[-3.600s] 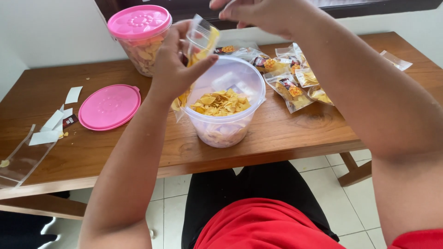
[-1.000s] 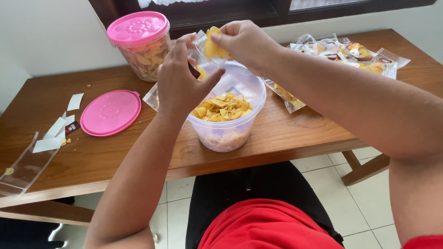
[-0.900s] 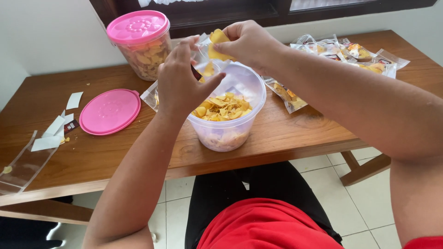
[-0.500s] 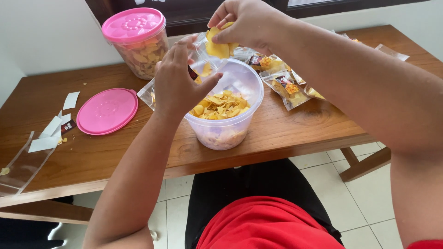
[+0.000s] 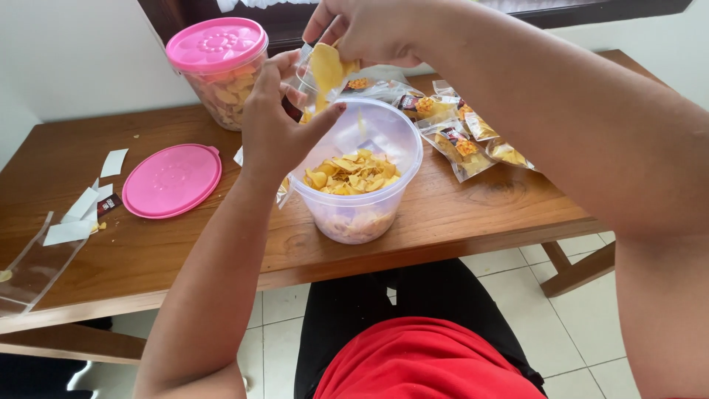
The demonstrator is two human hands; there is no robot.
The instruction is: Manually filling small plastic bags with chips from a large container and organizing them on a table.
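Right above the open clear plastic tub (image 5: 360, 193), both hands work a small clear snack packet (image 5: 319, 74) of yellow chips. That tub stands on the wooden table (image 5: 473, 214), about half full of the same chips. Fingers and thumb of the left hand (image 5: 275, 127) are closed on the packet's lower part, just over the tub's far-left rim. Its top is pinched by the right hand (image 5: 373, 29), higher up. Left of the tub lies a pink lid (image 5: 171, 180), flat on the table. Behind it and to the left stands a second tub with a pink lid on (image 5: 220, 68). Sealed snack packets (image 5: 461, 129) lie right of the tub; paper scraps (image 5: 80, 210) lie beyond the loose lid.
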